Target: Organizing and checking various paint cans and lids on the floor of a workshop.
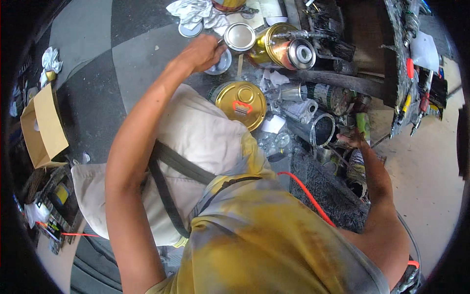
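My left hand (pixel 201 53) is closed around the short handle of a round metal cup (pixel 240 37) with a pale inside. The cup is held beside a large gold can (pixel 267 45), close to a smaller can with a silver top (pixel 301 54). Below that hand lies a round clear lid (pixel 220 62). On the right, my right hand (pixel 350 139) reaches in among several cans, its fingers stretched toward an open can with a dark inside (pixel 323 130). Its fingertips are in shadow, and whether they touch that can is unclear.
A gold tin with a red handle (pixel 241 105) stands by my knee. Crumpled white cloth (pixel 198 13) lies at the top. An open cardboard box (pixel 46 130) is on the left. At the right, several tools (pixel 416 93) hang along a dark edge. An orange cord (pixel 307 193) runs beside me.
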Tool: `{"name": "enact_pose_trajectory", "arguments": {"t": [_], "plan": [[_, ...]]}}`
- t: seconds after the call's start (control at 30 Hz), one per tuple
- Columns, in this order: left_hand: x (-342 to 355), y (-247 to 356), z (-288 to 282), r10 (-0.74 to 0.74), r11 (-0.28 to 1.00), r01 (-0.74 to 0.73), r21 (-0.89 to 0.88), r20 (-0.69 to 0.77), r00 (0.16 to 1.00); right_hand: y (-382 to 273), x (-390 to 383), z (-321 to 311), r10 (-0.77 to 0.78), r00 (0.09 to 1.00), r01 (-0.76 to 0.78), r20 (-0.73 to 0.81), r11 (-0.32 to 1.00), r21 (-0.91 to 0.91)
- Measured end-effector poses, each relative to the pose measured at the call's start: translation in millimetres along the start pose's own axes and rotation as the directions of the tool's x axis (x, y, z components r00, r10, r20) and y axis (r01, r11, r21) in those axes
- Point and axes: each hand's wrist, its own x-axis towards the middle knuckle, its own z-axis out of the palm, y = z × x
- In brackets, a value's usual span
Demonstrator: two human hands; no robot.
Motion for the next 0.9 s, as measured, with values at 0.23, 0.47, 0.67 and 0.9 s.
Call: {"name": "enact_pose_trajectory", "arguments": {"t": [0.23, 0.47, 0.67, 0.9], "plan": [[-10.9, 11.8, -0.5, -0.031, 0.99, 0.056, 0.131, -0.184, 0.982, -205.6, -31.2, 81.7, -0.342, 0.932, 0.361, 0.121, 0.847, -0.389], [-17.9, 8.2, 5.0, -0.04, 0.993, 0.008, -0.118, -0.274, 0.961, -320.1, -54.4, 181.7, -0.902, 0.393, 0.811, -0.176, 0.431, -0.396], [-20.4, 16.1, 3.8, -0.093, 0.993, 0.105, 0.047, -0.221, 0.971, -330.3, -45.1, 216.9, -0.854, 0.45, 0.761, -0.262, 0.52, -0.387], [-15.2, 8.1, 5.1, 0.011, 1.0, -0.016, -0.014, -0.258, 0.966, -340.6, -43.0, 229.6, -0.785, 0.517, 0.754, -0.341, 0.606, -0.252]]}}
